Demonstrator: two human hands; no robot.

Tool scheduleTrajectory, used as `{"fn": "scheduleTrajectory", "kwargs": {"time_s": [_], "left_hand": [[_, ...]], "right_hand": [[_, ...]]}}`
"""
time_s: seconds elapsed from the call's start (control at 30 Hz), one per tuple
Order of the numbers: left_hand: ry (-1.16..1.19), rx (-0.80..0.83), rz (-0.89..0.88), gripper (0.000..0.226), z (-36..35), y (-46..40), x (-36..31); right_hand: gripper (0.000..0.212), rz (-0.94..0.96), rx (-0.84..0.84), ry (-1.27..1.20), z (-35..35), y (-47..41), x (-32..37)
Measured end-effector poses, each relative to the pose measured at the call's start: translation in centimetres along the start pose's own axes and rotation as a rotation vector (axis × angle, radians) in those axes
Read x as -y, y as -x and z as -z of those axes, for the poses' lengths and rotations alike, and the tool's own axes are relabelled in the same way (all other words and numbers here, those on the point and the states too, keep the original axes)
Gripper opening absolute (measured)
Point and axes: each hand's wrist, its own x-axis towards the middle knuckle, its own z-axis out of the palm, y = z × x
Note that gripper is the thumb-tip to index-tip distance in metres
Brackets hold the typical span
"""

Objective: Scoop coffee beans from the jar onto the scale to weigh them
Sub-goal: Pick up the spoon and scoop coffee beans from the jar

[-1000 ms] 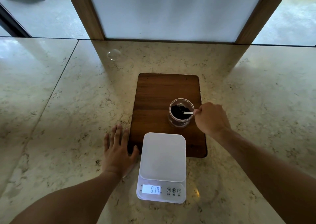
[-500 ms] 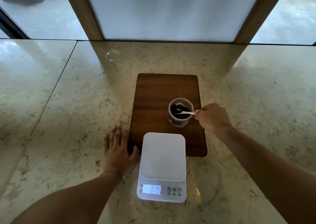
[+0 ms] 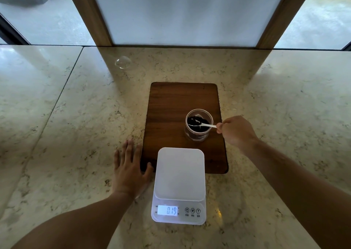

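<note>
A clear glass jar of dark coffee beans stands on the right part of a brown wooden board. My right hand pinches the handle of a small white spoon whose bowl, holding a few beans, sits level over the jar's mouth. A white digital scale lies in front of the board, its platform bare and its lit display reading 0.19. My left hand rests flat on the counter, fingers spread, its thumb touching the board's front left corner.
The marble counter spreads wide to both sides. A small clear glass lid or dome lies at the back left. A wooden-framed white panel rises along the counter's far edge.
My right hand has drawn back to the right and the spoon has risen out of the beans with some in its bowl. The left hand and the scale reading stay the same.
</note>
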Motion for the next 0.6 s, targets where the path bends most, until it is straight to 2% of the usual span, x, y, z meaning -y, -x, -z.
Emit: {"fn": "scheduleTrajectory", "kwargs": {"time_s": [0.6], "left_hand": [[0.015, -0.015, 0.008, 0.080, -0.2, 0.0, 0.0]], "right_hand": [[0.033, -0.003, -0.037, -0.063, 0.9, 0.6, -1.8]]}}
